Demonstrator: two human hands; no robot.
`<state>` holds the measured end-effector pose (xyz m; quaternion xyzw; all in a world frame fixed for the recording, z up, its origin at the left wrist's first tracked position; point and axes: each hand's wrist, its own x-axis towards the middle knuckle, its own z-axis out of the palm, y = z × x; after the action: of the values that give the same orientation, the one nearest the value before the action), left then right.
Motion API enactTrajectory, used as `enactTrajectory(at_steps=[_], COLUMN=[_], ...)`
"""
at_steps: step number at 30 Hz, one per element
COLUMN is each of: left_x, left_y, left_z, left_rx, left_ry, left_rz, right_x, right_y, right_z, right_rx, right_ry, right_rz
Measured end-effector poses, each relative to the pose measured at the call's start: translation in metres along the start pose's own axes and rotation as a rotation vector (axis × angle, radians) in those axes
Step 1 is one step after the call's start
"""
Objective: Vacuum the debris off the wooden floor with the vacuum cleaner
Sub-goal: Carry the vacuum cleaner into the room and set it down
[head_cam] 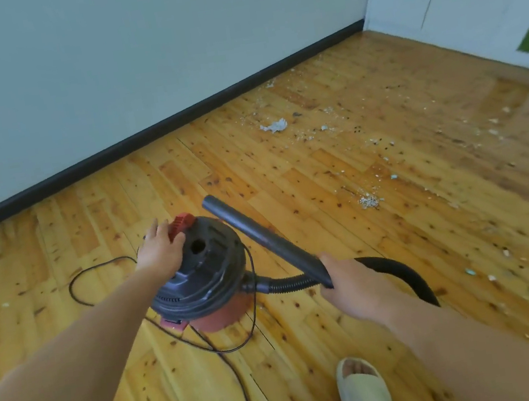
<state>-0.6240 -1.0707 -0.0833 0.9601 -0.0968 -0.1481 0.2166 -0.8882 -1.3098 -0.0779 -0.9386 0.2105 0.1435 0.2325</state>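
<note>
Your left hand (160, 251) half covering the red latch (181, 225), tube (261, 232) end hidden in your right hand (349, 284), cord (244, 394) cut by the bottom edge, debris (369, 201) specks too small to name.

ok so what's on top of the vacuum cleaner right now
The left hand rests on the vacuum cleaner lid, fingers over a red part. A round hole shows beside it. Whatever lies under the palm is covered. The right hand grips the tube, off the lid.

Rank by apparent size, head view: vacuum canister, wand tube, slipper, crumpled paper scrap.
Largest: vacuum canister
Next: wand tube and slipper, too alike to rank; slipper nearer camera
Smallest: crumpled paper scrap, farthest off
</note>
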Motion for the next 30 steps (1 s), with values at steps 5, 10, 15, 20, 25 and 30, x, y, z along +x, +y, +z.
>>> enactTrajectory(at_steps=[5,10,15,20,25,30], left_x=[-0.094,-0.181,-0.236,-0.267,-0.292,-0.315], left_y=[0.05,0.09,0.086,0.081,0.125,0.175], left_z=[0.003,-0.008,-0.03,-0.088,-0.147,-0.16], left_rx=[-0.661,-1.022,-1.227,-1.306,-1.28,-1.249], left_ry=[-0.316,-0.383,-0.161,-0.012,-0.004,-0.15], left_rz=[-0.034,0.038,0.043,0.088,0.272,0.398], right_x=[-0.023,-0.079,-0.149,-0.236,-0.315,-0.354], right_y=[-0.029,-0.079,-0.069,-0.005,0.028,0.033], right_z=[-0.012,-0.018,-0.013,0.0,0.013,0.004], right_rx=[0.01,-0.054,-0.044,0.041,0.186,0.324], right_ry=[0.183,0.213,0.183,0.015,0.049,0.386], right_rz=[0.018,-0.081,-0.025,0.281,0.416,0.412])
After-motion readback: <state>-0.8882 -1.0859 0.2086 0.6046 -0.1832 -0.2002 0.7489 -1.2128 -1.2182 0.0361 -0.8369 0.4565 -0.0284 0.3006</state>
